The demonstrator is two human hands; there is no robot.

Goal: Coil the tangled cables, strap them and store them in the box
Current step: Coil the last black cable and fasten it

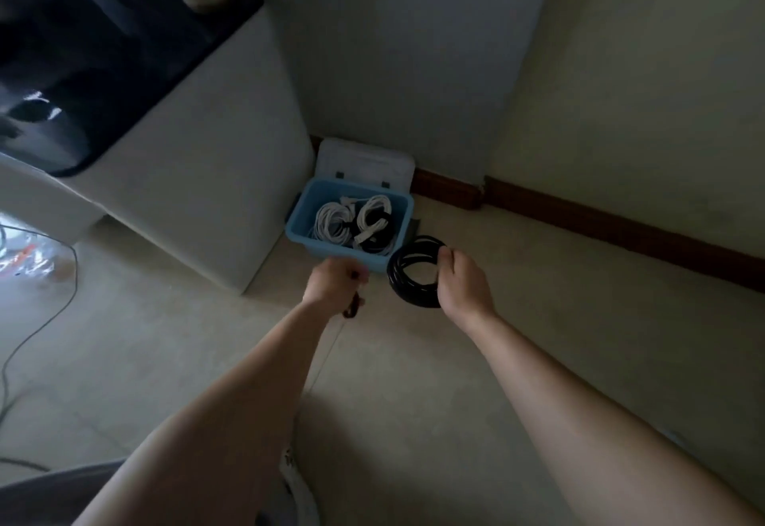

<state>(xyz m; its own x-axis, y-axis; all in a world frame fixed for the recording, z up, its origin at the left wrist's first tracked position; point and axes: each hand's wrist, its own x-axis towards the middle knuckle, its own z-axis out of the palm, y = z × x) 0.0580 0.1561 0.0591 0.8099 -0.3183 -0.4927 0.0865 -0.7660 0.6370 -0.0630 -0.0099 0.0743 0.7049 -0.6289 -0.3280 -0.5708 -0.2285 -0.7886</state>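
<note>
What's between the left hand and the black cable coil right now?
Head view: only the blue box's near corner and bare floor lie between left hand and black cable coil.

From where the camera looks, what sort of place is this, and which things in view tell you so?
Probably a corner of a home, perhaps a utility room: a wooden skirting board runs along painted walls, a white appliance stands on the pale floor, and a blue box holds coiled cables.
</note>
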